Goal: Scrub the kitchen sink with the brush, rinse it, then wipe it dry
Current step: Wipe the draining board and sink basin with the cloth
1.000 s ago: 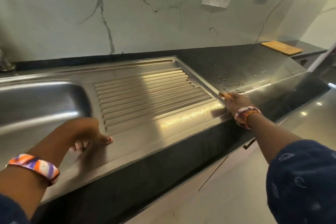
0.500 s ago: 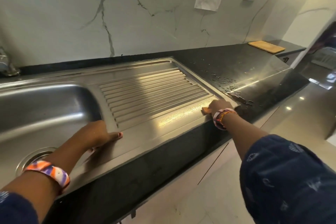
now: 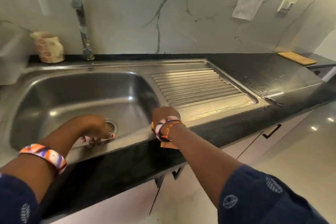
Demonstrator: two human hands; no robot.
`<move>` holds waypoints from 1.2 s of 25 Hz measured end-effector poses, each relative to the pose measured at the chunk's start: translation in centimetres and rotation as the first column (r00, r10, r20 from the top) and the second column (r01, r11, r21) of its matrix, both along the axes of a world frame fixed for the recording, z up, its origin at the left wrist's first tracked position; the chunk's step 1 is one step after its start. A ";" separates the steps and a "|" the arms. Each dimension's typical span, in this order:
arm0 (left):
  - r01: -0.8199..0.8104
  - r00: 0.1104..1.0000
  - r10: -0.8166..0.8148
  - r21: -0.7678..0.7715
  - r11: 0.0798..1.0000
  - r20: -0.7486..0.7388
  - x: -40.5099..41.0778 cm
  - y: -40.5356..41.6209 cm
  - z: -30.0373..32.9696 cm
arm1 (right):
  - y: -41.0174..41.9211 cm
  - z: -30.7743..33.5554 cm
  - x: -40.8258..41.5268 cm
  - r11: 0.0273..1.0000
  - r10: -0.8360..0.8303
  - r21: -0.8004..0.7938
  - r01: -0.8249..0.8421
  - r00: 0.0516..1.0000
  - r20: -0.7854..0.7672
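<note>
The stainless steel sink has a deep basin with a drain on the left and a ribbed drainboard on the right. My right hand presses an orange cloth onto the sink's front rim, where basin and drainboard meet. Part of the cloth hangs below my wrist over the counter edge, and my fingers are hidden. My left hand rests on the front rim near the drain with its fingers curled under, holding nothing. No brush is in view.
A tap stands behind the basin, with a pale patterned cup to its left. Water drops lie on the black counter right of the drainboard. A wooden board lies at the far right. Cabinet handles sit below.
My right hand has slid the cloth left along the front rim, from the drainboard's right end to the basin's corner. My left hand moved left too, and the view swung left.
</note>
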State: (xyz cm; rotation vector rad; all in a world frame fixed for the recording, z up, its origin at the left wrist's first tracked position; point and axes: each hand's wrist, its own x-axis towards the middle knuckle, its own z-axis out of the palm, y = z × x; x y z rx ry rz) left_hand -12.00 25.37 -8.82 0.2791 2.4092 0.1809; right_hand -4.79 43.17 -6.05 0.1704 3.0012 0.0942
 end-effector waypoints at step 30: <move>-0.186 0.872 0.281 0.260 0.947 -0.400 2.6 -10.2 -1.4 | -11.1 0.7 -2.1 0.917 0.386 -0.154 -0.369 0.917 0.103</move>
